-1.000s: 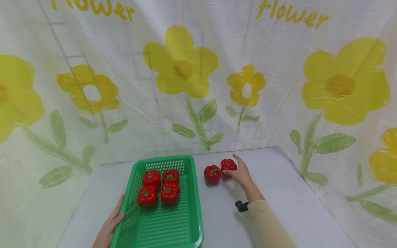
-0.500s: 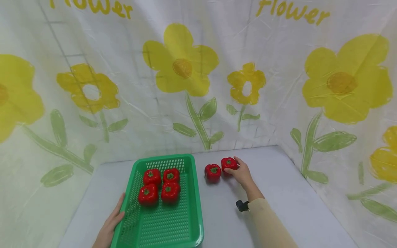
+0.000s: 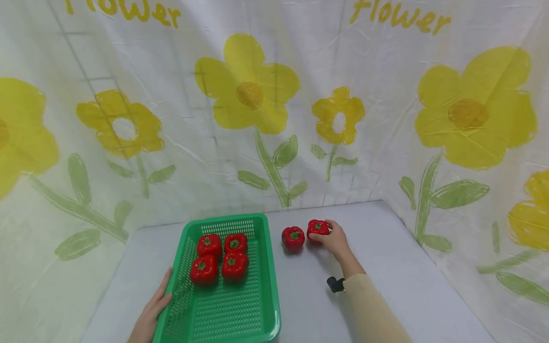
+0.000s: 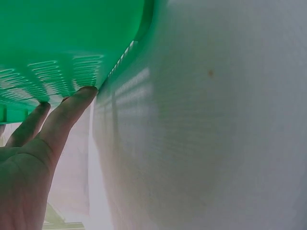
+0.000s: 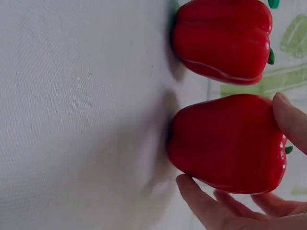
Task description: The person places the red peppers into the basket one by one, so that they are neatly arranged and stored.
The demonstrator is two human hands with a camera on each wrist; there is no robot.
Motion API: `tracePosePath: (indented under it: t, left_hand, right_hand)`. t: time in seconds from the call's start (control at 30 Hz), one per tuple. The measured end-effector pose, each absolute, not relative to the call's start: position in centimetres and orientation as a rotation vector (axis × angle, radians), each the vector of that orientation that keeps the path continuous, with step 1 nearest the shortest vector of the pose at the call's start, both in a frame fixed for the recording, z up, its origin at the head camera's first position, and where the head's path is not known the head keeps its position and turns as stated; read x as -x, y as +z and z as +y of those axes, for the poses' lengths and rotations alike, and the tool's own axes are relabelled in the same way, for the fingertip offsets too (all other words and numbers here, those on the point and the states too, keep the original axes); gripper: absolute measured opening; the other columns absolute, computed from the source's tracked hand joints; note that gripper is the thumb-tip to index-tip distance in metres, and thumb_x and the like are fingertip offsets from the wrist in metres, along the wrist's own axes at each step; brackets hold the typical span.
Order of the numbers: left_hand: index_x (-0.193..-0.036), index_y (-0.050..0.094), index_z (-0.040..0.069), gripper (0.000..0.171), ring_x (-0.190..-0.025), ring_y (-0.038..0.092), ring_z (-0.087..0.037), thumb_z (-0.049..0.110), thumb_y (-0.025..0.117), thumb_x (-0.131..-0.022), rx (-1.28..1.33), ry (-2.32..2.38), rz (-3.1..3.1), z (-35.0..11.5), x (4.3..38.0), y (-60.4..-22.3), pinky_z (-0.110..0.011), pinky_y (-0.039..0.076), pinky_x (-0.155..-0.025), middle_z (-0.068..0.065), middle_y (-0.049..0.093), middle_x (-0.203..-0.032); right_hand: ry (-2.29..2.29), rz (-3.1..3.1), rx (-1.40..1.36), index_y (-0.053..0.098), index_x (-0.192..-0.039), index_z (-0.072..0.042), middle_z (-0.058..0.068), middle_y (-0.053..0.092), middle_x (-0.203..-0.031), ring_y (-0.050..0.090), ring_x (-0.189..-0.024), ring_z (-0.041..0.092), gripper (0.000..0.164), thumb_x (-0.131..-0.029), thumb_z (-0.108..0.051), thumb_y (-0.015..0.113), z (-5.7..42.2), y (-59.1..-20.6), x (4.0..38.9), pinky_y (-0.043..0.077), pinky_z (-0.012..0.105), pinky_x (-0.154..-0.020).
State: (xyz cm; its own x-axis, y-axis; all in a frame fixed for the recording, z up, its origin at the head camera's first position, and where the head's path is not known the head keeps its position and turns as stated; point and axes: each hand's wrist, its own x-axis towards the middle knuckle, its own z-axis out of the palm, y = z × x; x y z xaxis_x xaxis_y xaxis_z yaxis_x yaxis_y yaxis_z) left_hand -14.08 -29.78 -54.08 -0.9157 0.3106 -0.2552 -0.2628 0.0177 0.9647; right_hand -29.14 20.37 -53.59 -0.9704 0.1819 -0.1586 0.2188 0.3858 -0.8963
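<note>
In the head view, my right hand [image 3: 336, 241] holds a red bell pepper [image 3: 315, 230] at the back of the table. In the right wrist view, thumb and fingers stand on opposite sides of that bell pepper [image 5: 228, 143]; its base is at or close to the table. Just left of it stands another red bell pepper [image 3: 293, 238], apart from it. My left hand [image 3: 152, 309] rests against the left outer wall of a green basket [image 3: 277, 305]. The left wrist view has its straight fingers [image 4: 67, 115] touching the slotted wall.
Inside the basket, several red bell peppers [image 3: 204, 270] sit grouped toward the far end. A white table [image 3: 411, 281] lies under everything. Behind it hangs a white curtain [image 3: 188, 124] printed with yellow flowers. A small black device [image 3: 335, 285] is on my right wrist.
My right hand's fingers have come in around the bell pepper from a wider spread. That pepper has shifted slightly right, away from its neighbour. My left hand and the basket stay put.
</note>
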Motion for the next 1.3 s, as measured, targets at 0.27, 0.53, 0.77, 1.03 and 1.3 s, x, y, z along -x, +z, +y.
tracePosePath:
  t: [0.27, 0.53, 0.77, 1.03, 1.3]
  left_hand:
    - [-0.159, -0.015, 0.039, 0.063, -0.12, 0.04, 0.022, 0.042, 0.027, -0.112, -0.13, 1.968, 1.897, -30.0, 14.3, -54.4, -0.02, 0.046, -0.098, 0.001, -0.026, -0.166]
    - [-0.159, -0.015, 0.038, 0.063, -0.12, 0.043, 0.019, 0.041, 0.027, -0.112, -0.133, 1.975, 1.912, -29.9, 14.0, -54.3, -0.021, 0.047, -0.097, -0.003, -0.026, -0.166]
    - [-0.161, -0.011, 0.037, 0.063, -0.12, 0.037, 0.025, 0.043, 0.028, -0.111, -0.105, 1.959, 1.968, -29.8, 14.0, -54.3, -0.015, 0.043, -0.097, 0.002, -0.02, -0.167]
    - [-0.16, -0.01, 0.038, 0.065, -0.117, 0.037, 0.025, 0.046, 0.03, -0.11, -0.045, 1.95, 1.983, -29.5, 13.9, -54.1, -0.017, 0.045, -0.096, -0.003, -0.02, -0.168]
    - [-0.16, -0.011, 0.037, 0.064, -0.119, 0.033, 0.027, 0.044, 0.029, -0.111, -0.093, 1.956, 1.984, -29.7, 13.8, -54.1, -0.014, 0.042, -0.097, 0.001, -0.021, -0.167]
  right_hand:
    - [-1.73, 2.583, -0.379, 0.031, -0.153, -0.006, 0.024, 0.039, -0.151, 0.039, -0.137, 0.042, 0.086, -0.087, -0.03, 0.08, 20.1, -52.8, 28.7, 0.049, 0.057, -0.103]
    - [-1.753, 2.593, -0.342, 0.038, -0.151, -0.008, 0.019, 0.044, -0.147, 0.043, -0.133, 0.039, 0.085, -0.084, -0.034, 0.083, 19.6, -50.4, 28.2, 0.054, 0.052, -0.096]
    - [-1.811, 2.588, -0.259, 0.039, -0.15, -0.015, 0.014, 0.043, -0.149, 0.043, -0.133, 0.036, 0.086, -0.081, -0.039, 0.085, 18.8, -47.7, 27.2, 0.056, 0.051, -0.094]
    - [-1.833, 2.594, -0.174, 0.037, -0.148, -0.016, 0.011, 0.044, -0.146, 0.046, -0.13, 0.034, 0.09, -0.077, -0.04, 0.087, 16.7, -45.4, 26.0, 0.058, 0.048, -0.091]
    - [-1.843, 2.593, -0.124, 0.043, -0.145, -0.02, 0.008, 0.047, -0.144, 0.049, -0.127, 0.032, 0.087, -0.074, -0.044, 0.088, 14.8, -44.6, 25.1, 0.059, 0.045, -0.086]
